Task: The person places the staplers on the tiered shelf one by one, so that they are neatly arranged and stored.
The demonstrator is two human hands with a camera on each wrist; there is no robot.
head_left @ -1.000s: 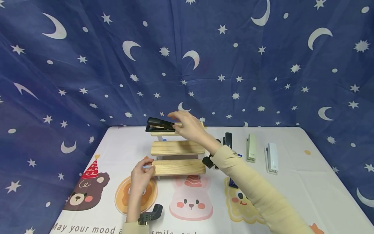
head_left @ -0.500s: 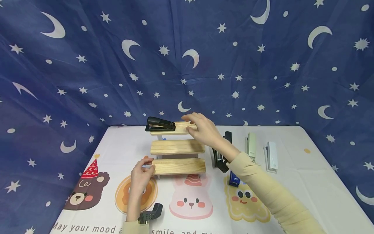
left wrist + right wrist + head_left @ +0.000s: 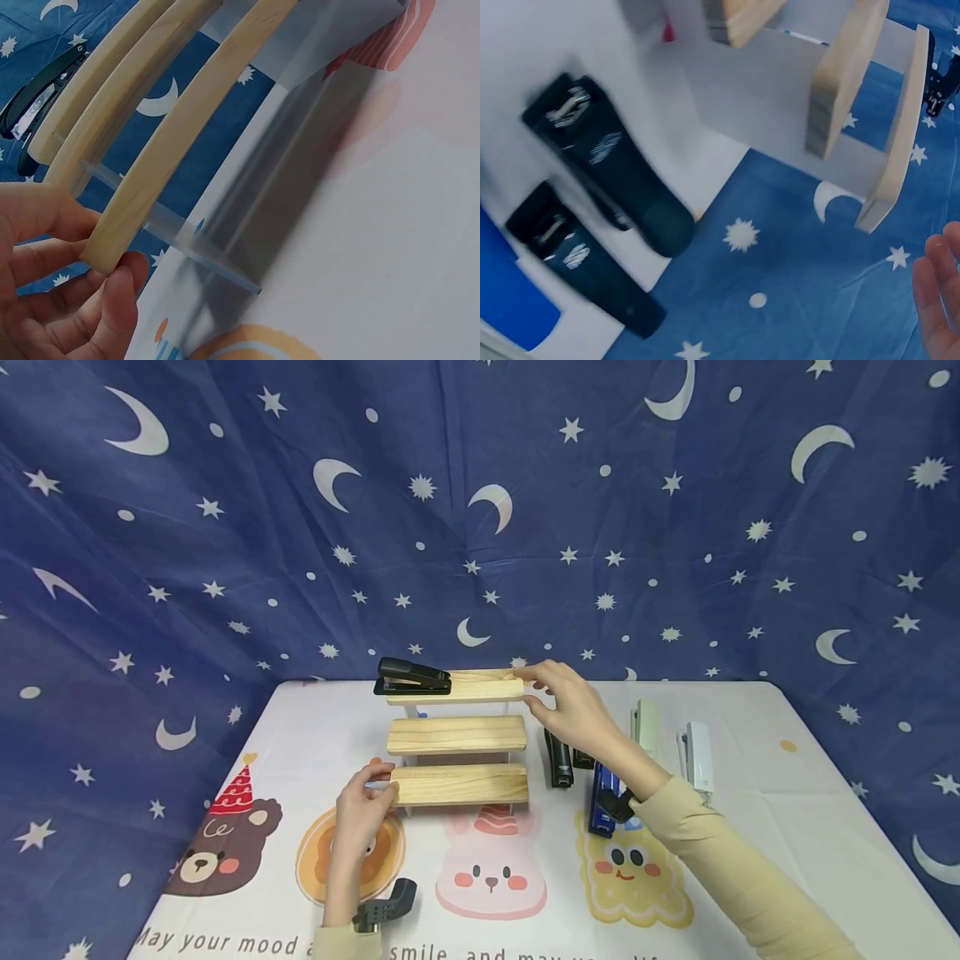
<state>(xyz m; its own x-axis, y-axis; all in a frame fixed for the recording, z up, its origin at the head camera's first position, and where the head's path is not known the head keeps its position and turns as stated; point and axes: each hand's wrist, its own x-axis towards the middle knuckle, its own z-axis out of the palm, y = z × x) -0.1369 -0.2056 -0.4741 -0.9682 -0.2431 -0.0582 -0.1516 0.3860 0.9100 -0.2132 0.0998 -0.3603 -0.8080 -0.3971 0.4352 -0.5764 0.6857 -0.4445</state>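
A three-tier display rack with pale wooden shelves (image 3: 457, 737) stands mid-table on clear side supports. My left hand (image 3: 360, 810) pinches the left end of the lowest shelf; the left wrist view shows the thumb and fingers around that board end (image 3: 112, 247). On the left half of the top shelf lies a black stapler (image 3: 411, 677). My right hand (image 3: 570, 706) is at the right end of the top shelf, fingers loosely bent and holding nothing. In the right wrist view its fingertips (image 3: 930, 292) appear apart from the shelf end.
Right of the rack lie a black stapler (image 3: 558, 760), a second dark stapler (image 3: 582, 759) partly hidden by the right arm, and a blue stapler (image 3: 602, 802). Farther right are a pale green stapler (image 3: 647, 725) and a white stapler (image 3: 699, 756). A starry blue curtain (image 3: 480, 527) hangs behind.
My right hand has let go of the black stapler on the top shelf and moved right to the shelf's right end. The stapler stays in place. My left hand keeps its hold.
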